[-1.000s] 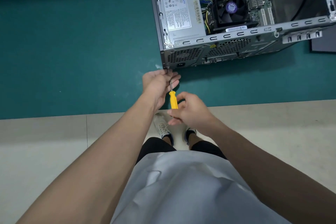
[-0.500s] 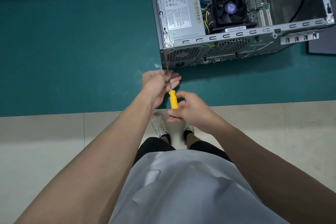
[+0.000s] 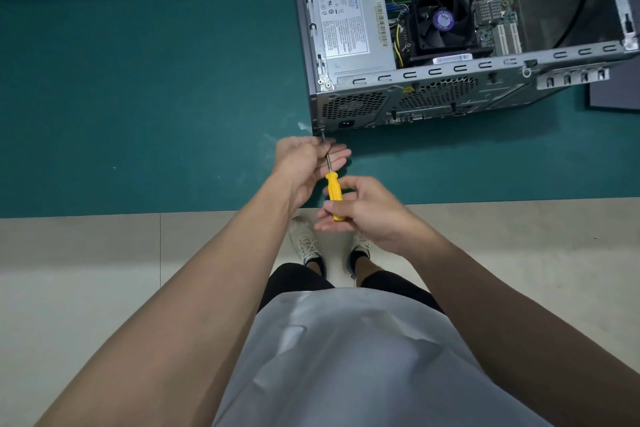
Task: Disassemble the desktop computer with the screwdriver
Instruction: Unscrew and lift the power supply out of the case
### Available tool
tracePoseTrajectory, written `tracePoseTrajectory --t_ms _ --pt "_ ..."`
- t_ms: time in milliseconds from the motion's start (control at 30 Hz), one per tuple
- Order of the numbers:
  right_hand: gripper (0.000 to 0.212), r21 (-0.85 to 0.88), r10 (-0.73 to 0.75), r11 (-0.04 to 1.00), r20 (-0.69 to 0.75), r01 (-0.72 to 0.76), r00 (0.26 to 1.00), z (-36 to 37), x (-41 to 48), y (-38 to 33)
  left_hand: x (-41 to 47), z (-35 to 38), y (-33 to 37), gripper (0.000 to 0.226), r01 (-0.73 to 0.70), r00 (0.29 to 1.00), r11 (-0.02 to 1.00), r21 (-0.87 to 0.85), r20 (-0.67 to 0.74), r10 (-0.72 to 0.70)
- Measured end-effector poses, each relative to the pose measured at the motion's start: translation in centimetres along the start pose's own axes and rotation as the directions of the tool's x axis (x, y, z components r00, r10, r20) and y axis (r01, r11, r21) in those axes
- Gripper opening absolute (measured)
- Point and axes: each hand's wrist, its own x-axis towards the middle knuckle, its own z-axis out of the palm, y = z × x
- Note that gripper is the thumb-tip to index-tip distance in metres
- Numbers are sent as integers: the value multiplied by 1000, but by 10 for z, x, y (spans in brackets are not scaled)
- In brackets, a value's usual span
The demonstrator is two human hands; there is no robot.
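Note:
An open grey desktop computer case (image 3: 433, 78) lies on its side on a green mat, its power supply (image 3: 349, 21), black CPU fan (image 3: 441, 22) and motherboard exposed. A yellow-handled screwdriver (image 3: 333, 185) points at the case's lower left rear corner, its tip at a screw there. My right hand (image 3: 367, 211) grips the yellow handle. My left hand (image 3: 306, 163) cups the metal shaft near the tip, fingers loosely curled around it.
The green mat (image 3: 138, 80) ends at a pale tiled floor (image 3: 86, 270) just in front of my shoes (image 3: 306, 243). A dark flat panel (image 3: 613, 97) lies on the mat right of the case.
The view has shifted slightly. My right hand's fingers have changed their grip on the handle, as in turning it. The screwdriver tip stays at the same corner of the case.

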Motion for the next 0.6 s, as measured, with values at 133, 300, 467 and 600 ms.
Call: tracePoseTrajectory --t_ms 133,300,467,600 --pt "23 -476 -177 879 -279 23 944 8 5 6 1 5 -4 11 -92 989 983 159 -98 109" --pt "24 -188 -71 981 -135 45 988 6 7 7 3 5 -4 15 -69 995 995 69 -64 74" --pt "12 4 -2 1000 27 1 1000 0 4 1 4 -3 -1 14 -11 999 999 -46 31 12" --pt "18 -559 -190 829 -278 2 942 10 11 12 5 3 -3 8 -73 988 978 193 -122 98"
